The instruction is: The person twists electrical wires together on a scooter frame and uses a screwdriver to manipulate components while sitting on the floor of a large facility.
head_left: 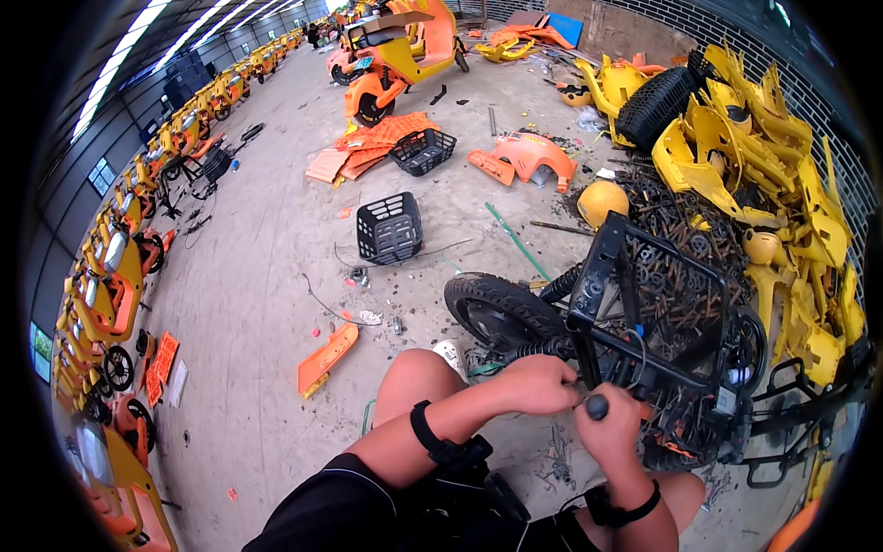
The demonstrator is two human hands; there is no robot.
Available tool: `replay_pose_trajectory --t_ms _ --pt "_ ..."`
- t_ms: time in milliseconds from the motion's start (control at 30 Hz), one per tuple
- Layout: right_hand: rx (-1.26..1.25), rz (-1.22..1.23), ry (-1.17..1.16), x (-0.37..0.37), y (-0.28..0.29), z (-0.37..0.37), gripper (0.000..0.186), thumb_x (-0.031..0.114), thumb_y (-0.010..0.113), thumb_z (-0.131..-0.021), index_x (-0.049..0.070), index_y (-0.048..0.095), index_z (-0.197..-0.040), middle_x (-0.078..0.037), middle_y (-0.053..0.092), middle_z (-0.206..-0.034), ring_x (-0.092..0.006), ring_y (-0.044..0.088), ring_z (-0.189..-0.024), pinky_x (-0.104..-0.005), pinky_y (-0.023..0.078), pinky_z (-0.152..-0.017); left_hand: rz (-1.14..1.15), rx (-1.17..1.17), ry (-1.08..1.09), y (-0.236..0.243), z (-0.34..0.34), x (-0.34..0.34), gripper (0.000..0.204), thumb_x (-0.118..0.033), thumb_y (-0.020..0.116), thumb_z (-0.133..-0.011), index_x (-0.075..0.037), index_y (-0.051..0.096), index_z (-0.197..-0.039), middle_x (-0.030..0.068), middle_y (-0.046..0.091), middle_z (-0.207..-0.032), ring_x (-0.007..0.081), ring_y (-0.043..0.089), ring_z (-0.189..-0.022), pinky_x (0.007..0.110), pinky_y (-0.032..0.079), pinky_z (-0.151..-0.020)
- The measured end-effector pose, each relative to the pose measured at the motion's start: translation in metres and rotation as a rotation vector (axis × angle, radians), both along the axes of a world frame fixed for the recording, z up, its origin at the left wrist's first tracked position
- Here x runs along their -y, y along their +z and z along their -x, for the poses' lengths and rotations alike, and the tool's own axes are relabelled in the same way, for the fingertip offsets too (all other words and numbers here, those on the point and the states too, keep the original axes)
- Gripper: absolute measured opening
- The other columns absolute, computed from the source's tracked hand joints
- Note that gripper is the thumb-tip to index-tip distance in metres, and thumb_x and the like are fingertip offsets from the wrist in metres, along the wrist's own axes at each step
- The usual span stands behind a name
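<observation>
Fingers of my right hand (pixel 614 428) are gripping a dark, round-ended handle (pixel 598 407); those of my left hand (pixel 544 385) are curling closed nearby, their hold hidden.
Stripped scooter frame (pixel 591 285), black, wheeled, is standing just ahead-right; rusty parts (pixel 647 193) are lying beyond, yellow panels (pixel 814 317) crowding the right edge. Orange panel (pixel 328 357) and black crate (pixel 389 230) are lying left; concrete floor (pixel 248 276) is stretching toward parked scooters (pixel 133 276).

The black scooter frame (pixel 644 352) (tyred wheel (pixel 501 311) attached) sits exposed.
</observation>
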State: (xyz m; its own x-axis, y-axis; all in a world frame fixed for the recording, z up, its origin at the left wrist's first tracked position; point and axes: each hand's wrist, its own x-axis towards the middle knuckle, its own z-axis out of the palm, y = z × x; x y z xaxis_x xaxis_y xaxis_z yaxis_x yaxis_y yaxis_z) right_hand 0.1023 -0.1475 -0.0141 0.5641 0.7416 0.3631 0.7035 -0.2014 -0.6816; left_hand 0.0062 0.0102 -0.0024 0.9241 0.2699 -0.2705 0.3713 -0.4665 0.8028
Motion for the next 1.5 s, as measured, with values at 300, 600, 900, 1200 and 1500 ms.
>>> replay_pose_trajectory --t_ms 300,600,900,1200,1500 --pt "-0.323 0.047 0.003 0.011 0.005 -0.011 0.007 0.006 0.069 -0.075 0.0 0.064 -0.076 -0.013 0.068 -0.07 -0.0244 0.069 -0.065 -0.033 0.051 -0.061 -0.19 0.023 0.013 0.008 0.012 0.003 0.034 -0.035 0.059 -0.082 -0.002 0.063 -0.075 0.0209 0.063 -0.071 0.0412 0.063 -0.071 0.049 0.05 -0.066" --pt "-0.421 0.094 0.066 0.012 0.014 -0.016 0.008 0.006 0.068 -0.08 -0.001 0.064 -0.077 -0.007 0.064 -0.066 -0.0124 0.062 -0.061 -0.0296 0.048 -0.057 -0.247 0.414 0.029 -0.016 0.009 0.007 0.023 -0.019 0.061 -0.088 -0.001 0.066 -0.102 0.0218 0.067 -0.099 0.0395 0.063 -0.098 0.046 0.05 -0.086" --pt "-0.877 -0.008 0.245 0.02 0.0 -0.032 0.001 0.0 0.062 -0.086 -0.001 0.063 -0.086 -0.007 0.065 -0.069 -0.0112 0.06 -0.058 -0.0261 0.049 -0.055 0.082 0.282 -0.253 -0.003 0.008 0.0 0.026 -0.024 0.058 -0.099 -0.002 0.065 -0.108 0.0198 0.067 -0.097 0.0382 0.064 -0.095 0.044 0.05 -0.083" --pt "-0.451 -0.029 0.155 0.011 0.009 -0.02 0.026 0.015 0.077 -0.086 0.0 0.066 -0.104 -0.006 0.069 -0.091 -0.0135 0.062 -0.087 -0.0302 0.05 -0.08 -0.06 0.292 -0.04 -0.002 0.009 0.005 0.022 -0.022 0.056 -0.096 -0.003 0.066 -0.101 0.0175 0.067 -0.085 0.0392 0.065 -0.083 0.047 0.05 -0.072" --pt "-0.298 0.016 0.097 0.009 0.007 -0.021 0.025 0.016 0.079 -0.085 0.001 0.067 -0.101 -0.01 0.071 -0.09 -0.0163 0.066 -0.084 -0.0304 0.051 -0.078 -0.029 0.271 -0.094 -0.004 0.008 0.006 0.019 -0.018 0.053 -0.099 -0.002 0.063 -0.099 0.0132 0.067 -0.081 0.0347 0.065 -0.078 0.043 0.051 -0.07"
